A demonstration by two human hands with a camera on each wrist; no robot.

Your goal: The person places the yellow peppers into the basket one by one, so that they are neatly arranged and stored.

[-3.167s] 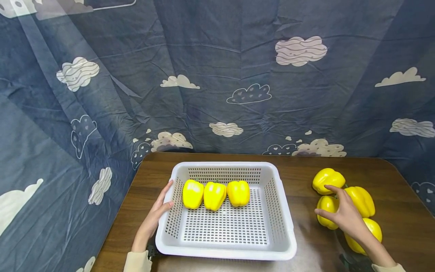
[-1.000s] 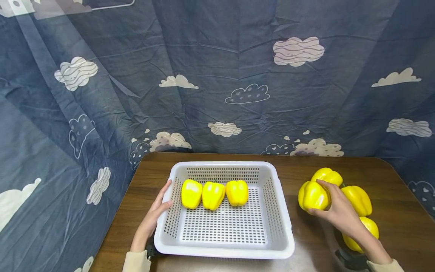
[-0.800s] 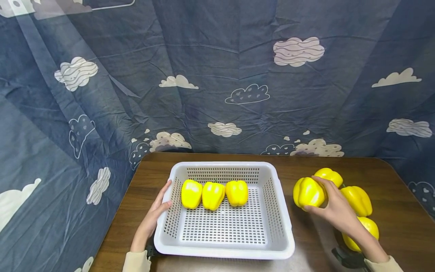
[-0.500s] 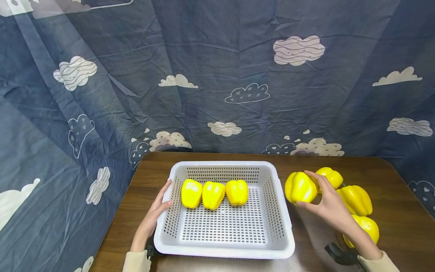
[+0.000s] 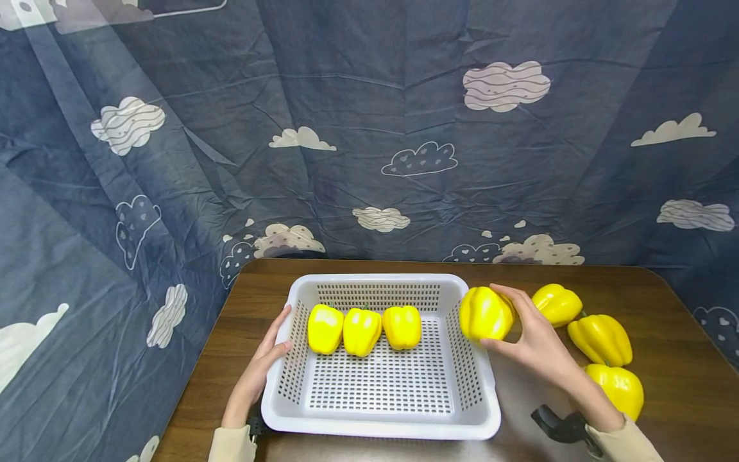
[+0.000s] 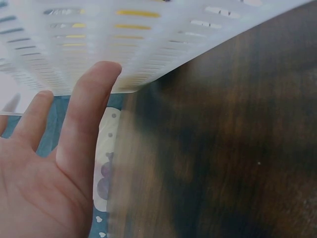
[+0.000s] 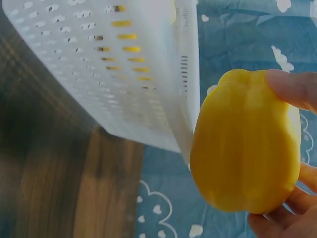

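My right hand (image 5: 534,340) grips a yellow bell pepper (image 5: 486,314) between thumb and fingers, over the right rim of the white perforated basket (image 5: 381,431). In the right wrist view the held pepper (image 7: 245,144) appears beside the basket wall (image 7: 148,109). Three yellow bell peppers stand in a row at the back left inside the basket; the rightmost pepper (image 5: 402,327) is nearest its middle. My left hand (image 5: 256,375) rests against the basket's left side with fingers extended. The left wrist view shows the left hand's (image 6: 74,148) fingertips at the basket wall.
Three more yellow bell peppers lie on the wooden table (image 5: 519,410) to the right: a back pepper (image 5: 557,305), a middle pepper (image 5: 602,340) and a front pepper (image 5: 618,389). A dark blue curtain (image 5: 346,128) with cloud prints hangs behind the table.
The right hand has taken hold of a bell pepper from the group on the right and carried it left to the basket's right rim. The left hand has stayed at the basket.
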